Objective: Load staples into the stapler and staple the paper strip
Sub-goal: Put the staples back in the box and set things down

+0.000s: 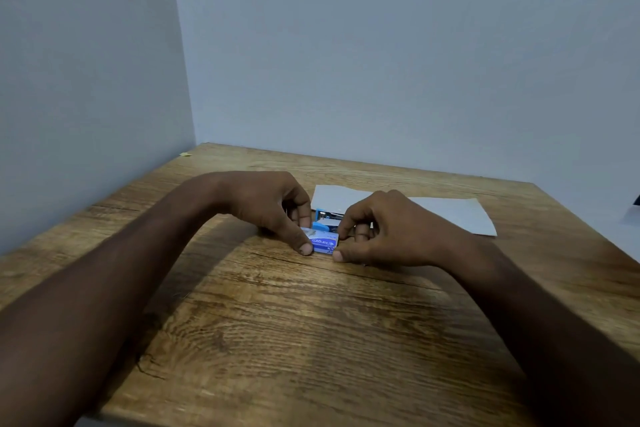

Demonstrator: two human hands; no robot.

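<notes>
A small blue staple box [325, 243] lies on the wooden table [277, 322], held from both ends. My left hand [273, 210] pinches its left end with thumb and fingers. My right hand [384, 229] pinches its right end the same way. Just behind the box sits a light blue stapler [325, 218], mostly hidden by my fingers. A white paper strip [450, 215] lies flat behind the stapler, running to the right. Whether the box is open at its left end I cannot tell for sure; a pale flap shows there.
Grey walls close the table at the back and left, meeting in a corner. A tiny yellow scrap [185, 153] lies at the far left corner. A dark object [636, 200] peeks in at the right edge.
</notes>
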